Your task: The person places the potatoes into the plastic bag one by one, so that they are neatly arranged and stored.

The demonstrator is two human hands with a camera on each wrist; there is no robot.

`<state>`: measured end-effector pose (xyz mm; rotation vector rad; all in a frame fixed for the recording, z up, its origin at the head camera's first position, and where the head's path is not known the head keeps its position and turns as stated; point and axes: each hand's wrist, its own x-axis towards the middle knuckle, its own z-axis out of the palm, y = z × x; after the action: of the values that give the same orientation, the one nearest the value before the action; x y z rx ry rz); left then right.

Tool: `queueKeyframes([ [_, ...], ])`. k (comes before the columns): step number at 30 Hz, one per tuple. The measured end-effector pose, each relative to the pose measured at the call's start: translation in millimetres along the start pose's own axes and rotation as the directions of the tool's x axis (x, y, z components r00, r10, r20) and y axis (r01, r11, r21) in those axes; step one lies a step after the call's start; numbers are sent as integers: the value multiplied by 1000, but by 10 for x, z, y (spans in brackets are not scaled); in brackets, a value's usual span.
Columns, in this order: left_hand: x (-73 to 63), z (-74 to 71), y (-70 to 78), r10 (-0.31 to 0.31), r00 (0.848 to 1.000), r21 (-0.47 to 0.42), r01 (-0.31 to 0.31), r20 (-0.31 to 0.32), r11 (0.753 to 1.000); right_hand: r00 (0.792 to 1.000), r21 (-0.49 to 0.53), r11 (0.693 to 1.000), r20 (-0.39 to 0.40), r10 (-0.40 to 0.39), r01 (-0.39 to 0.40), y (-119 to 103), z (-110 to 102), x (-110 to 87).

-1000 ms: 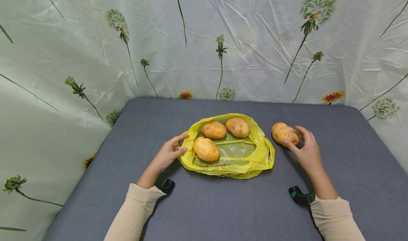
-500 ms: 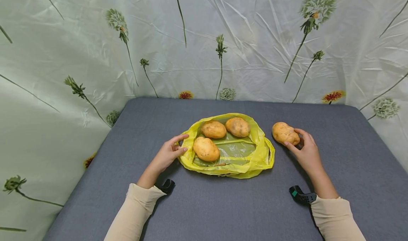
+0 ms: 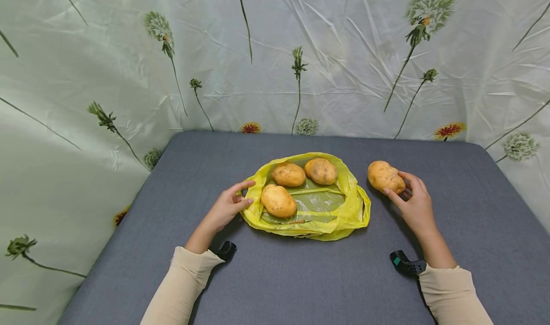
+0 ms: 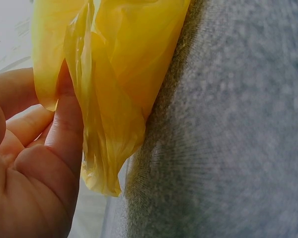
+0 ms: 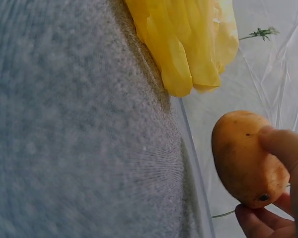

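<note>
A yellow plastic bag (image 3: 358, 205) lies with its mouth spread wide, and three potatoes sit inside: one at the front left (image 3: 278, 201), one at the back left (image 3: 288, 174) and one at the back right (image 3: 321, 171). At the bag's left rim, my left hand (image 3: 223, 209) pinches the plastic; the left wrist view has the thumb (image 4: 68, 119) tucked into a fold of the bag (image 4: 124, 64). To the right of the bag, my right hand (image 3: 414, 202) grips a fourth potato (image 5: 246, 153) between thumb and fingers, held up off the table.
A grey cloth-covered table (image 3: 318, 282) carries everything. Behind it and along the left hangs a pale curtain (image 3: 258, 86) with printed flowers. Black wrist devices (image 3: 408, 264) show below both hands.
My right hand has closed its fingers onto the potato beside the bag and raised it slightly. The left hand and the bag have stayed put.
</note>
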<state>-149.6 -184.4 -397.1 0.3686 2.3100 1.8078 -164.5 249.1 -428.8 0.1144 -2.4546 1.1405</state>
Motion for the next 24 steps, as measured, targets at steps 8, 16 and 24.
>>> queueKeyframes([
  [8, -2, 1, 6, 2, 1000, 2, -2, -1, 1000, 998, 60, 997, -40, -51, 54, -96, 17, 6],
  [16, 3, 1, 6, 3, 1000, -2, -3, 4, 1000, 987, 112, 982, -57, -147, 153, -359, 46, -1],
  [24, 0, -2, -5, 0, 1000, -5, 0, 4, 1000, 962, 155, 949, -29, -272, 274, -797, 49, -48],
])
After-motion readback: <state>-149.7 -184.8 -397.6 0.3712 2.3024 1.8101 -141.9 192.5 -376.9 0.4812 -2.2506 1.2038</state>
